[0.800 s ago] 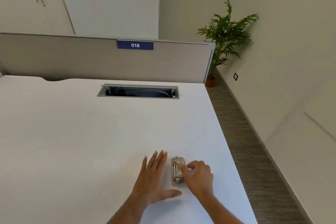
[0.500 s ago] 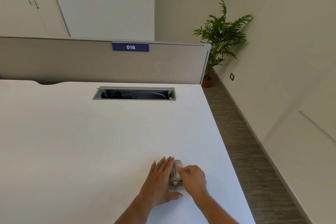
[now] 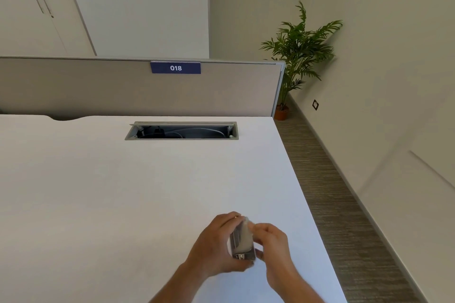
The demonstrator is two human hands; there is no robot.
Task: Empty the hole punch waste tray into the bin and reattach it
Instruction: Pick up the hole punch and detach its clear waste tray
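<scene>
The hole punch point(image 3: 242, 241) is clamped in the left hand point(image 3: 214, 248), its long axis running 12 to 6 o'clock; the right hand point(image 3: 273, 246) pinches it from 3 o'clock

potted plant point(image 3: 299, 51) beside partition point(image 3: 123, 88); cable tray point(image 3: 181, 131) in desk point(image 3: 98, 192).

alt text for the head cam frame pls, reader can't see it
Two bare hands hold a small metal hole punch tipped on its side near the front right of a white desk, the left hand cupping it and the right hand gripping its other side. Behind are an open cable slot, a grey divider labelled 018, and a potted plant in the corner.
</scene>
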